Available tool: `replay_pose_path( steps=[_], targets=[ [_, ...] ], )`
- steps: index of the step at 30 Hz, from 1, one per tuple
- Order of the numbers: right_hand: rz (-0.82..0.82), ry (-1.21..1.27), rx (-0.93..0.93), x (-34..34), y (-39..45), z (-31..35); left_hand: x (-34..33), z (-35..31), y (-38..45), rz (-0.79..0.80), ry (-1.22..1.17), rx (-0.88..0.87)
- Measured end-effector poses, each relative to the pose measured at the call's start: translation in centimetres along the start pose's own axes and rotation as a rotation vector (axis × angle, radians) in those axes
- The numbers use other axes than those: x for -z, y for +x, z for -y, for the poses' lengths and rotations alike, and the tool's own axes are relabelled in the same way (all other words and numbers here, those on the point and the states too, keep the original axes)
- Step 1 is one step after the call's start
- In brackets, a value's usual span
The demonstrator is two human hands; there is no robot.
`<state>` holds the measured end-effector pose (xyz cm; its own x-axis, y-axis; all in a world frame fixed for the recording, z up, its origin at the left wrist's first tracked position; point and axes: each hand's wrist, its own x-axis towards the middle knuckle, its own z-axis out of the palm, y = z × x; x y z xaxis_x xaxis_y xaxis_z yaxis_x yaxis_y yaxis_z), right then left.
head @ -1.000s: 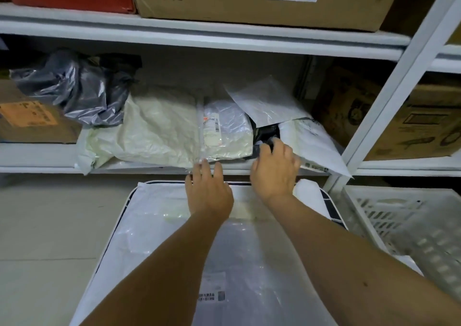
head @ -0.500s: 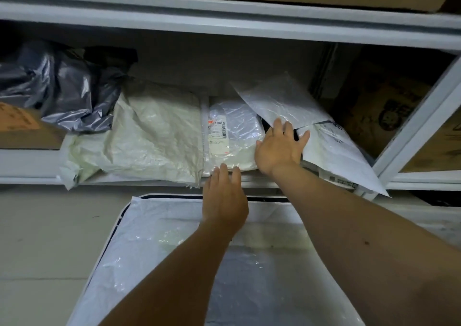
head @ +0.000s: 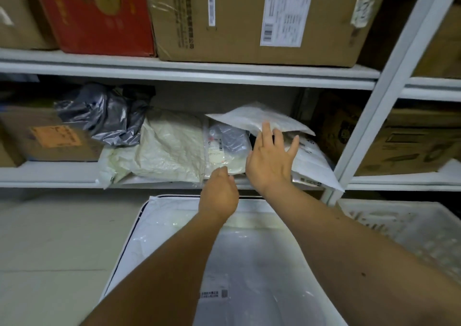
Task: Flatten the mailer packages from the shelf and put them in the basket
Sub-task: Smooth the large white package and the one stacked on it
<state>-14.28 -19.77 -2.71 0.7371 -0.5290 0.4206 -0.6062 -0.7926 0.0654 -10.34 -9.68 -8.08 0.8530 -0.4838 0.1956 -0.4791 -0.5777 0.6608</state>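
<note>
Several mailers lie on the middle shelf (head: 174, 184): a cream woven mailer (head: 169, 151), a clear labelled mailer (head: 228, 146), a white mailer (head: 257, 118) lying tilted on top, and another white mailer (head: 311, 162) at the right. My left hand (head: 219, 192) is at the front edge of the clear labelled mailer, fingers curled onto it. My right hand (head: 272, 162) is spread flat, its fingertips touching the tilted white mailer's lower edge. In front of me, under my arms, the black-rimmed basket (head: 139, 217) holds flat white mailers (head: 262, 263).
A crumpled dark grey plastic bag (head: 107, 113) sits left of the mailers, beside a cardboard box (head: 50, 136). Cardboard boxes (head: 249, 19) fill the shelf above. A white shelf post (head: 369, 126) stands at the right, with a white plastic crate (head: 411, 228) beyond it.
My right hand moved up from the mailer pile's front edge and spread against the tilted white mailer. My left hand's fingers went from straight to curled at the clear mailer's edge.
</note>
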Motion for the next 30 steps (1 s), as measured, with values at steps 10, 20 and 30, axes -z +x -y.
replay_pose_path(
  steps=[10, 20, 30],
  targets=[
    [0.072, 0.048, 0.187, 4.9, -15.6, 1.6, 5.9, -3.1, -8.6, 0.298, -0.855, 0.514],
    [0.080, 0.095, 0.415, 3.2, -27.6, 4.1, 7.4, 0.6, -16.4, 0.350, -0.680, 0.717],
    [-0.036, 0.454, 0.602, -0.4, -28.0, 3.2, 6.2, 5.9, -17.7, 0.456, 0.153, 0.517]
  ],
)
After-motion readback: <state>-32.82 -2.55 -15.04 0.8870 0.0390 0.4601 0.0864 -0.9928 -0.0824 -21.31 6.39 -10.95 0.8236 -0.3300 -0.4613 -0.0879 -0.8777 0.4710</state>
